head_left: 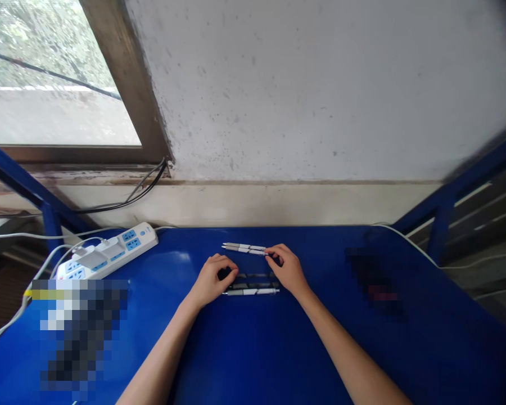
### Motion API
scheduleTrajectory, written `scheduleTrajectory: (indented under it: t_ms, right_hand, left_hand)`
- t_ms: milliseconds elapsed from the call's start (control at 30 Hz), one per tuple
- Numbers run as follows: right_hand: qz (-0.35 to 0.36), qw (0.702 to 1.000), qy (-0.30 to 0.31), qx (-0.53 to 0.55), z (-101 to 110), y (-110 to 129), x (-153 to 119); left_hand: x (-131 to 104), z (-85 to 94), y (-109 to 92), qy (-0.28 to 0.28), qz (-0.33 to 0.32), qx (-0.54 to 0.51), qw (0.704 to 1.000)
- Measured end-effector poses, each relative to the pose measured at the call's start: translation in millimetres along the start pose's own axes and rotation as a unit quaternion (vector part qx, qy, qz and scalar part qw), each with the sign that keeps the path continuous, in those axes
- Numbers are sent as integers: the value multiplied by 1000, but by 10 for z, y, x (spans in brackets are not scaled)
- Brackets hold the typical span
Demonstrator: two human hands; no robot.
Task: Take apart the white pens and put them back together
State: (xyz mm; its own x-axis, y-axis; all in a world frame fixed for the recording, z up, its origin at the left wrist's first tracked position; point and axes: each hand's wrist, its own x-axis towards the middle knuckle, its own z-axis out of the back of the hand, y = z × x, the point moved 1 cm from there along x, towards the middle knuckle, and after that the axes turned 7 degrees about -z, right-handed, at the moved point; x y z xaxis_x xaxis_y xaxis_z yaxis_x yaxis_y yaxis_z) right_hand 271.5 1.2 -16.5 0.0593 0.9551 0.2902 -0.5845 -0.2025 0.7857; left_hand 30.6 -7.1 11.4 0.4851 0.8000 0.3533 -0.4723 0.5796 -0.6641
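1. Indoor room, workroom or home; cannot tell which.
2. Blue table (253, 354) by marked white wall (299, 84).
3. Window (59, 73) at left, greenery (34, 25) outside.
4. Power strip (120, 256) on tabletop, adapters (91, 256) plugged in.

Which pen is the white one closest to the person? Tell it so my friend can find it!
On the big blue table, find the bare left hand and bare right hand. Between the wrists, slim pens lie crosswise. Choose the slim white-and-grey pen nearest the person, paler than the dark pens just behind it.
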Motion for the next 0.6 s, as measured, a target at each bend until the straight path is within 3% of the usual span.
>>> scheduleTrajectory:
  t_ms: [200,600]
  right_hand:
    - [-2,1000,7,-5,-2,-1,2]
    - [4,999,20,-31,-42,-34,3]
  left_hand:
    - [-15,-16,193,-166,30,89,982]
    - [-28,-78,279,-123,30,127,984]
